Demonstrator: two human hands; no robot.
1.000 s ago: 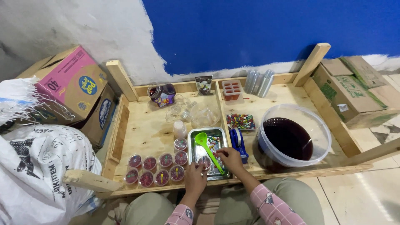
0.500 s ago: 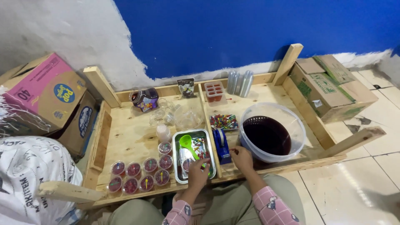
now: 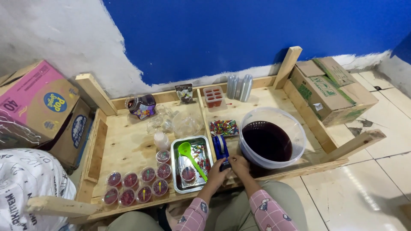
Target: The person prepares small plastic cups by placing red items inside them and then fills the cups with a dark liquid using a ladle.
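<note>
Hands meet at the near edge of the wooden table (image 3: 128, 145): the left hand (image 3: 217, 174) and right hand (image 3: 239, 164) both close on a small dark piece just below the blue tape dispenser (image 3: 221, 146), between the metal tray (image 3: 176, 171) and the bucket of dark liquid (image 3: 269, 139). It looks like a sealing step; the filled cup (image 3: 188, 174) in the tray, beside the green spoon (image 3: 190, 156), would need a steady, aligned press
</note>
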